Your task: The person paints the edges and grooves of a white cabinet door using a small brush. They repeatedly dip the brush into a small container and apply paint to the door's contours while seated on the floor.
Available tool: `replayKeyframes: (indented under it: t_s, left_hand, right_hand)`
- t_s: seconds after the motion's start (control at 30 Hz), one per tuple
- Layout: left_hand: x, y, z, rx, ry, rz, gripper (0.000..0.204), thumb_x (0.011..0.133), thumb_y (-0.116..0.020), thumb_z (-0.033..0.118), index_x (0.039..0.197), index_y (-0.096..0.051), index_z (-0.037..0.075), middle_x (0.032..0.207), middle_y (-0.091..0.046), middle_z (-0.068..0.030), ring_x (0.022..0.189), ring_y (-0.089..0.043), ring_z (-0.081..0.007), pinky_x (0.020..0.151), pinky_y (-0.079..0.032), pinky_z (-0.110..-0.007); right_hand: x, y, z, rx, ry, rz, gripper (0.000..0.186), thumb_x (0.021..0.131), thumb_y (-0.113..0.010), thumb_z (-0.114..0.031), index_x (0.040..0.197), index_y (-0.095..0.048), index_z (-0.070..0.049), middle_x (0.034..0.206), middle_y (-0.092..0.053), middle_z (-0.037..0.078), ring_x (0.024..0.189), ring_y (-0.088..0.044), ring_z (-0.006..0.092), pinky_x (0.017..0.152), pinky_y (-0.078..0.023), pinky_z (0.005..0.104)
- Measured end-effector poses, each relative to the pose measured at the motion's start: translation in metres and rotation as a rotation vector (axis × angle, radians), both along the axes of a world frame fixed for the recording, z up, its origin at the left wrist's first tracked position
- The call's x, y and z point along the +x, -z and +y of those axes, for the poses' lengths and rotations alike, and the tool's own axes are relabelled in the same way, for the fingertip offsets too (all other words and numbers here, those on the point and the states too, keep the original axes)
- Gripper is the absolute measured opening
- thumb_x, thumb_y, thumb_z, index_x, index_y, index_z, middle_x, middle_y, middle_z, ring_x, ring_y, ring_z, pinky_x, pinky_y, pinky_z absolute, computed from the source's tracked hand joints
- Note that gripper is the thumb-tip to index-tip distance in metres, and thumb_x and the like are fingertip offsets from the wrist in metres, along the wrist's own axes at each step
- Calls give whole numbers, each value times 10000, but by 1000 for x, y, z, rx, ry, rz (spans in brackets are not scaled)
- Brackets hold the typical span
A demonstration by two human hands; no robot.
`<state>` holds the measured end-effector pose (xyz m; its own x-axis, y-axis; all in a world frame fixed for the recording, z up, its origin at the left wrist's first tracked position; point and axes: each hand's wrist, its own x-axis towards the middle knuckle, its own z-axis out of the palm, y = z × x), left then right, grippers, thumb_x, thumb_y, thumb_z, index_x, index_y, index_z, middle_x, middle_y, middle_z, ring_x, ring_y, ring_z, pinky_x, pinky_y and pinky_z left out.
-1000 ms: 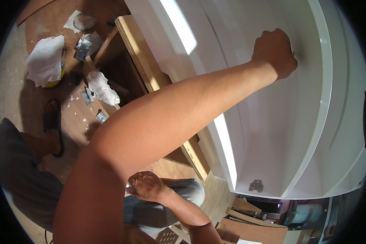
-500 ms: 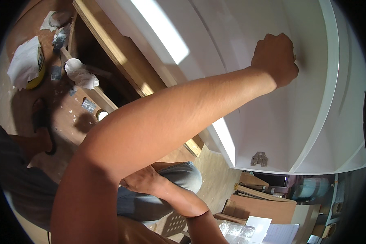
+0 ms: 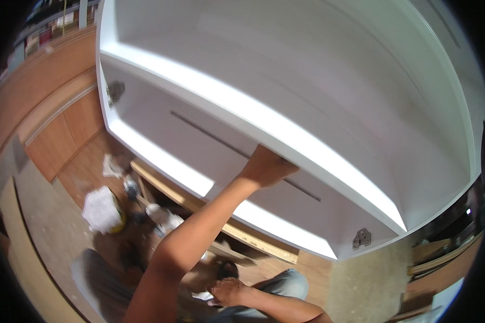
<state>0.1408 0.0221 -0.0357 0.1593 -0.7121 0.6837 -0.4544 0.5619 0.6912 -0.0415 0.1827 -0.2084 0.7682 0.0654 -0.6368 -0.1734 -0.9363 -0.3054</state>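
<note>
My left hand (image 3: 267,166) is reached into the white cabinet (image 3: 307,64), just beneath the long bright shelf edge (image 3: 350,180), fingers curled; what they hold, if anything, is hidden. A long dark groove (image 3: 199,129) runs along the panel behind it. Metal hinges (image 3: 115,92) are fixed at both ends of this compartment. Low by my knee, my right hand (image 3: 229,292) is curled round a small white item (image 3: 202,296), too hidden to name.
Below the cabinet are a wooden frame (image 3: 261,247), a white sheet over a yellow container (image 3: 102,210) and scattered scraps. Wooden panels (image 3: 43,129) stand at left, a long board (image 3: 32,253) below them, more boards (image 3: 444,253) at right.
The view has swung, showing more of the cabinet and the panels at left. My left hand now sits lower in view, beneath the shelf edge; my right hand remains low by my knee.
</note>
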Motion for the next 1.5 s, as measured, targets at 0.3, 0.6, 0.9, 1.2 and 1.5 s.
replayKeyframes:
  t_s: [0.3, 0.6, 0.9, 1.2, 1.5]
  left_hand:
    - [70, 9, 114, 269, -14, 383, 151, 761, -654, -2, 907, -643, -40, 827, -647, -84, 768, -592, -119, 678, -469, -264]
    - [133, 143, 259, 36, 246, 912, 59, 720, -617, 20, 768, -594, -6, 716, -567, -97, 641, -545, -182, 599, -458, -287]
    - [86, 353, 294, 768, -69, 740, 146, 832, -609, 104, 934, -664, 15, 786, -629, -18, 678, -560, -96, 614, -457, -243]
    - [-6, 448, 200, 908, -227, 392, 154, 793, -684, 126, 888, -693, 5, 726, -671, -78, 649, -604, -109, 583, -468, -278]
    - [-34, 500, 161, 1039, -542, 62, 185, 760, -709, 192, 902, -721, 74, 840, -682, -186, 808, -669, -337, 721, -518, -401]
  right_hand:
    - [30, -23, -7, 53, -34, -112, 455, 864, -579, -423, 1073, -576, -20, 954, -663, 198, 945, -642, 352, 833, -499, 433]
    - [27, -36, 13, 110, -74, -47, 374, 848, -599, -309, 1094, -601, -28, 1054, -645, 197, 1039, -615, 344, 878, -489, 448]
    - [18, -21, 31, 172, -88, -53, 441, 803, -662, -416, 1035, -637, -42, 919, -682, 163, 908, -668, 329, 745, -532, 449]
    - [-12, -5, 55, 144, -116, -89, 235, 762, -661, -237, 897, -670, -46, 837, -698, 115, 827, -687, 267, 662, -533, 380]
    - [-36, 4, 46, 81, -81, -192, 125, 780, -570, -134, 838, -642, -50, 756, -677, 63, 744, -674, 222, 575, -504, 343]
